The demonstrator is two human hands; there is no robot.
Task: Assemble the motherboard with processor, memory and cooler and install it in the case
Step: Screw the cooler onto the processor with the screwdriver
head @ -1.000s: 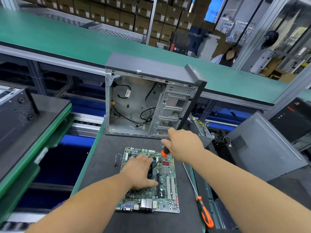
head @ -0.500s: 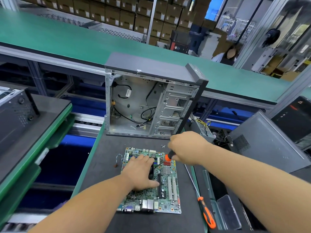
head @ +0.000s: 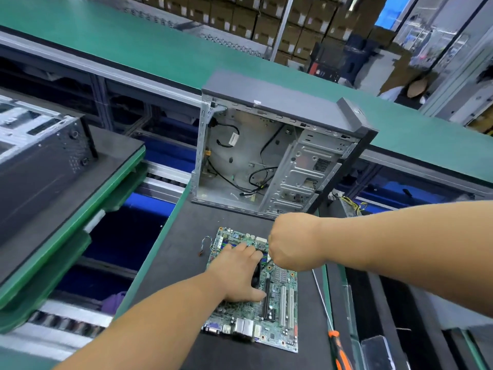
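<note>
Bare mat left of motherboard; case behind.

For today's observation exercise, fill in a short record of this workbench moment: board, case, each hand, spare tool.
motherboard: flat on the dark mat, in front of the case
case: upright, side open, cables inside, no board fitted
left hand: rests on the cooler, mostly hidden
right hand: fist over the board; tool in it hidden
spare screwdriver: orange-handled, lies right of the board

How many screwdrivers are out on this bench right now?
1 in plain sight: the orange-handled screwdriver lies on the mat's right edge, right of the motherboard. The right hand, fisted over the board, may grip a second one, hidden.
</note>
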